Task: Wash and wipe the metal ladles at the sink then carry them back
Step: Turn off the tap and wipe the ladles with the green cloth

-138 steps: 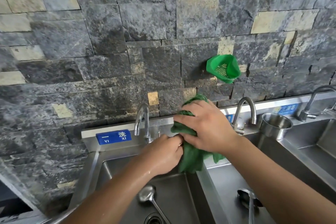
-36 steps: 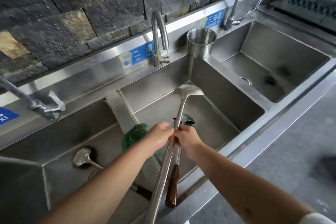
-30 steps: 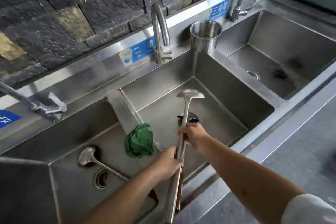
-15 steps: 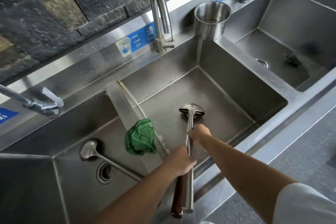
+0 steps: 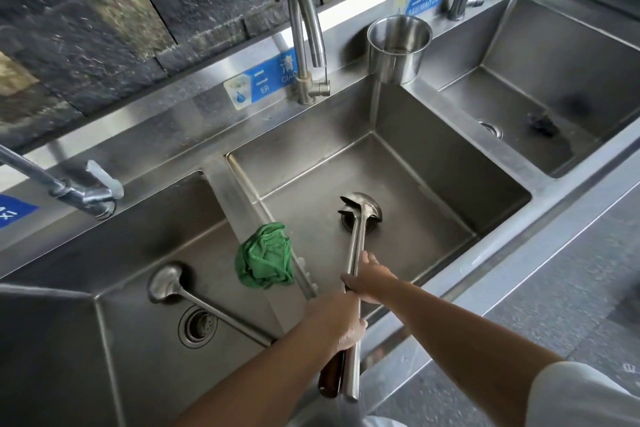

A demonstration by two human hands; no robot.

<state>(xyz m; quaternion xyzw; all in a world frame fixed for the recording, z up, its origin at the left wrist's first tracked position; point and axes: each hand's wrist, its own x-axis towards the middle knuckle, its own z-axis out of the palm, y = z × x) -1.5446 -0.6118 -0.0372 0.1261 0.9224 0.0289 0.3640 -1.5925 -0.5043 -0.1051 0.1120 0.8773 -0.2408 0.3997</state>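
Three basins, three taps, one steel cup [image 5: 398, 45], one green cloth [image 5: 265, 256] on the left divider. Three ladles: one lone ladle [image 5: 166, 282] in the left basin [image 5: 69, 340]; two held ladles [image 5: 356, 239], bowls at the middle basin [image 5: 450, 184] drain, one brown-handled. Left hand [image 5: 337, 319] and right hand [image 5: 369, 276] both grip their shafts.

Three long-handled steel ladles are showing: one lying alone in the left basin [image 5: 166, 282], and two bundled together in the middle basin, an all-metal one [image 5: 360, 210] and a wooden-handled one [image 5: 330, 380]. Three rectangular stainless sink basins are sitting side by side [image 5: 398, 135], with three curved metal taps [image 5: 304, 28]. One crumpled green cloth [image 5: 265, 255] and one round steel cup [image 5: 398, 47] are sitting out. Two hands are working.
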